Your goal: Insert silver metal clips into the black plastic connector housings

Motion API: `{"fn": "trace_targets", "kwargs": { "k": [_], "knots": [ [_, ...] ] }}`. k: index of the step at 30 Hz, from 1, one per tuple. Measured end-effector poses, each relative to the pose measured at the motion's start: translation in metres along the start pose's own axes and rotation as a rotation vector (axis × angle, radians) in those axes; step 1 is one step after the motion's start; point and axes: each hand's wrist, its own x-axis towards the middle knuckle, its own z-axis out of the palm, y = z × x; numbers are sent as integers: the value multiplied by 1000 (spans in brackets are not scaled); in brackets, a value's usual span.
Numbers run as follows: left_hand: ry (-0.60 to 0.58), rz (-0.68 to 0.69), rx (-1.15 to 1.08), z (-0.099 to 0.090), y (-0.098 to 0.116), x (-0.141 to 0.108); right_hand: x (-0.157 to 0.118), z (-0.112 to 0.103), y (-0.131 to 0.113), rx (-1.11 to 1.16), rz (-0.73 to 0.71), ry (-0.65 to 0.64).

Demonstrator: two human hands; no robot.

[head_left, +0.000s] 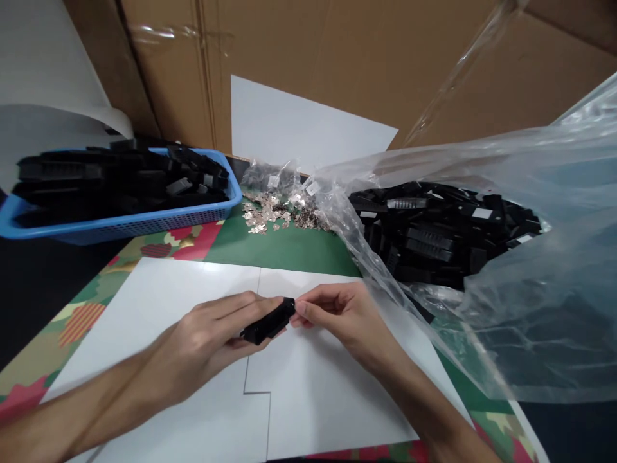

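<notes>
Lower centre of head view: black part [270, 323], narrow, elongated, slightly glossy, tilted with right end raised. Left hand [209, 325] clamped along its sides; right hand [344, 315] pinched at its upper right end, cannot tell whether gripping.

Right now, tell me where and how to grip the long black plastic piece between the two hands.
Grip the long black plastic piece by its long sides, coming from the left, as the left hand does. Its narrow body slants up to the right in view, so this should leave its right end accessible to the right hand.
</notes>
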Motion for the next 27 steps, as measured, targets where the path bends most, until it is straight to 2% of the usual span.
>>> {"fn": "trace_targets", "kwargs": {
  "k": [8, 15, 27],
  "knots": [
    [-38, 7, -5, 0, 1, -2, -2, 6, 5, 7, -44, 72],
    [-29, -12, -21, -2, 6, 2, -5, -1, -4, -45, -25, -1],
    [-51, -25, -9, 2, 4, -2, -5, -2, -3, -79, 4, -23]
  ]
}}
